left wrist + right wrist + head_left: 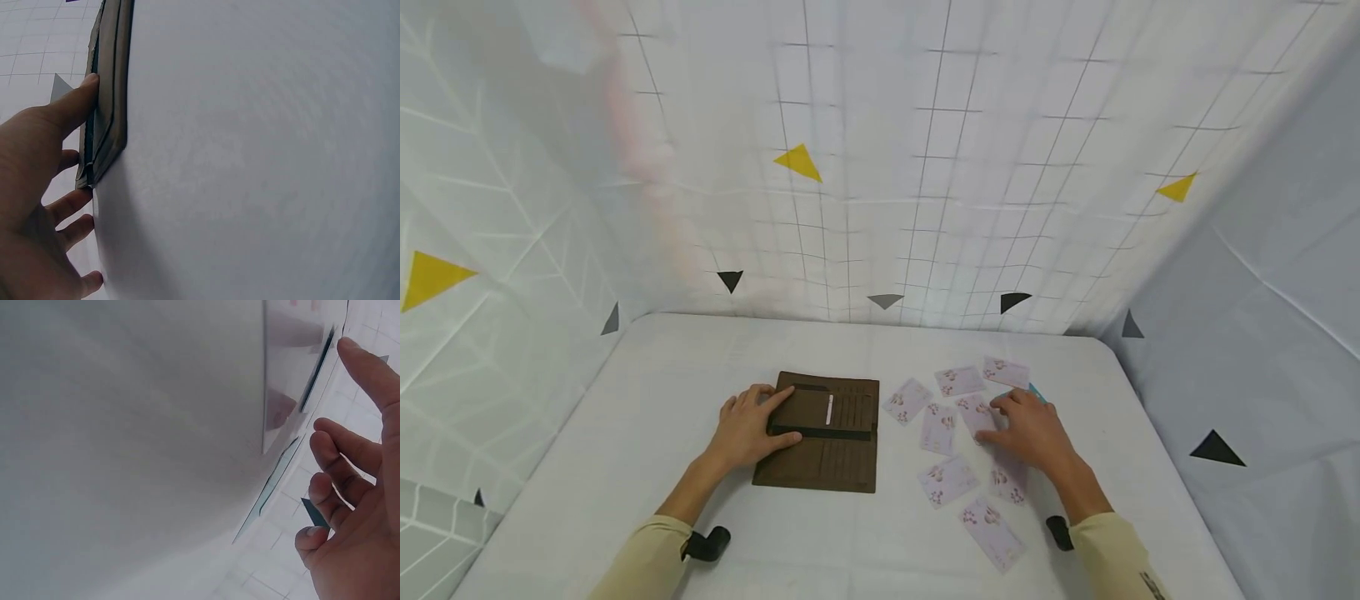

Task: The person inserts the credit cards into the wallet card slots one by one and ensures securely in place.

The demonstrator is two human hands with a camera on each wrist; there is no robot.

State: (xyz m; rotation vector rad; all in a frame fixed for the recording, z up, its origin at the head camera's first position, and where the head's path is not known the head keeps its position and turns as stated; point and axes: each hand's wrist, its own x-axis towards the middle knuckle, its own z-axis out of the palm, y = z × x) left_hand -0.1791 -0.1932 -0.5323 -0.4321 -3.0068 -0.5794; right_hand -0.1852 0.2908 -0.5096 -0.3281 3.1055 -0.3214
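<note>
A brown wallet (842, 462) lies unfolded on the white table, its card slots and a small white label facing up. My left hand (747, 429) rests on its left side, thumb and index finger on the leather; the left wrist view shows that hand (37, 169) at the edge of the wallet (112, 81). Right of the wallet, several pale pink printed cards (947, 481) are spread out. Over the cards at the right is my right hand (1033, 429), fingers slightly bent. In the right wrist view this hand (356, 481) is beside a card (290, 375), with no card in its grasp.
A blue item (1037, 393) shows partly behind my right hand. White table (850, 550) surface surrounds the wallet and cards. Pale sheet walls (880, 242) with grid lines and coloured triangles stand at the back and both sides.
</note>
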